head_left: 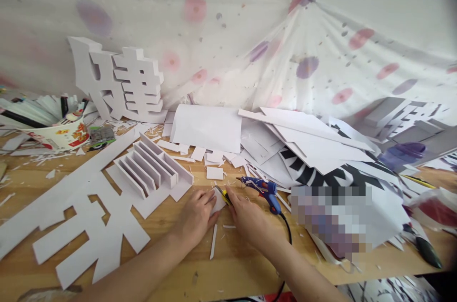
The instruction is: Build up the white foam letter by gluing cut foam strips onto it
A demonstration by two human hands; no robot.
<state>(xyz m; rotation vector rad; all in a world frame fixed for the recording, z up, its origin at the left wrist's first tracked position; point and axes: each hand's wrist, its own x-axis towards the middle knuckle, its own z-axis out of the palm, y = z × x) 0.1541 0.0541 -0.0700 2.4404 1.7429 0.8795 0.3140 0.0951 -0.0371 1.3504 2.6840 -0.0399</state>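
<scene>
My right hand [244, 209] is closed around a yellow and black utility knife [224, 194], its blade end pointing up and to the left. Beside it, the bent fingers of my left hand [198, 211] press a small white foam board piece [217, 202] against the table. The knife lies across or along this piece; its exact contact is partly hidden by my fingers. To the left lies a large white cut-out character [107, 219] with several thin strips standing on edge [146, 169]. A blue glue gun [266, 190] rests just right of my right hand.
Foam board sheets [303, 135] and black-patterned paper pile up at the back right. A finished white raised character [124, 85] stands at the back left, near a paper tub [57, 135] of strips. Scraps litter the wooden table [171, 264]. The glue gun's black cord [288, 230] runs over the front edge.
</scene>
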